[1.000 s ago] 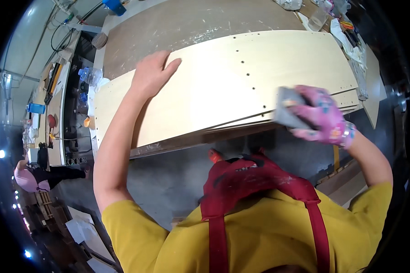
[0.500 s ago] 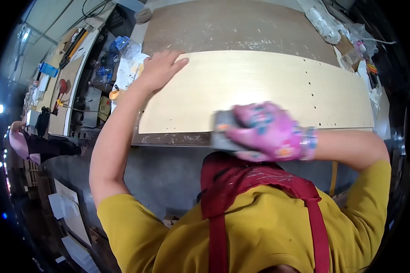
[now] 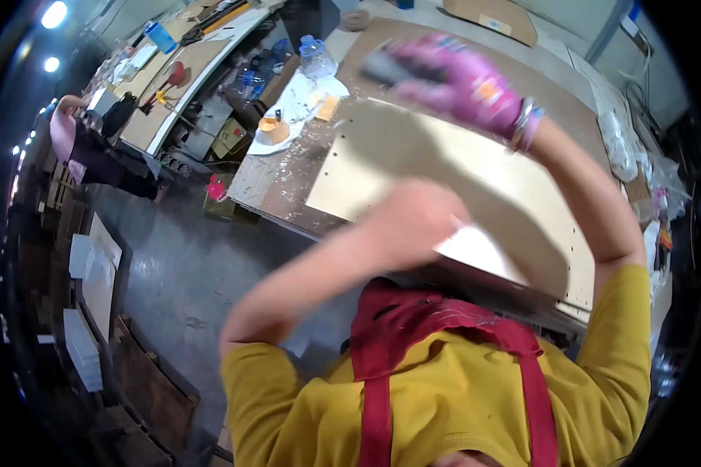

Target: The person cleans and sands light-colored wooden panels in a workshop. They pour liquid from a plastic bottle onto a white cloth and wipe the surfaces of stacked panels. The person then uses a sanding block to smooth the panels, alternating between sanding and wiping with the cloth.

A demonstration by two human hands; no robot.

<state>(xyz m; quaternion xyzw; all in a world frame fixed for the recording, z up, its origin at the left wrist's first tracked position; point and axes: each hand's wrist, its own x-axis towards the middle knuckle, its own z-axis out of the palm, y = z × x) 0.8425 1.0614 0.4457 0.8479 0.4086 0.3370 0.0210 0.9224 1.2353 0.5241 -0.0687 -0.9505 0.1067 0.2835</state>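
Your right hand (image 3: 463, 82), pink glove, fingers wrapped round grey block (image 3: 385, 68), raised above far edge of pale board (image 3: 475, 167); grip looks firm so block stays flat-faced. Your left hand (image 3: 413, 226) bare, lifted over near edge of board; fingers blurred, cannot tell spread or hold. Board flat on bench (image 3: 288, 183), weight on surface. Another person (image 3: 93, 152) bends well away at left.
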